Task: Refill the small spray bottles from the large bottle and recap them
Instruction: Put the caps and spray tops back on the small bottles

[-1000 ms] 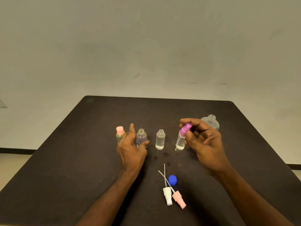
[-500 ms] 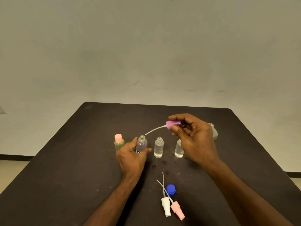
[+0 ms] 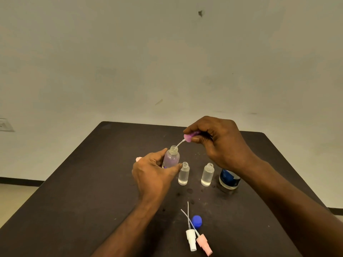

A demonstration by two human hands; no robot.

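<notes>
- Pink-capped bottle (image 3: 138, 159) far left, mostly hidden behind left hand (image 3: 154, 173); seemingly already recapped.
- Left fingers curled round purple bottle (image 3: 171, 158), lifted off table (image 3: 92, 182); half a second ago standing there, barely touched.
- Purple sprayer (image 3: 190, 136) pinched by right hand (image 3: 220, 143), tube tip entering the neck; earlier clear of it.
- Clear bottles (image 3: 183, 173) and (image 3: 207, 174) filled, uncapped.
- Large bottle (image 3: 229, 178) open behind wrist.
- White sprayer (image 3: 191, 239), pink sprayer (image 3: 203, 244), blue cap (image 3: 196, 221) waiting.
</notes>
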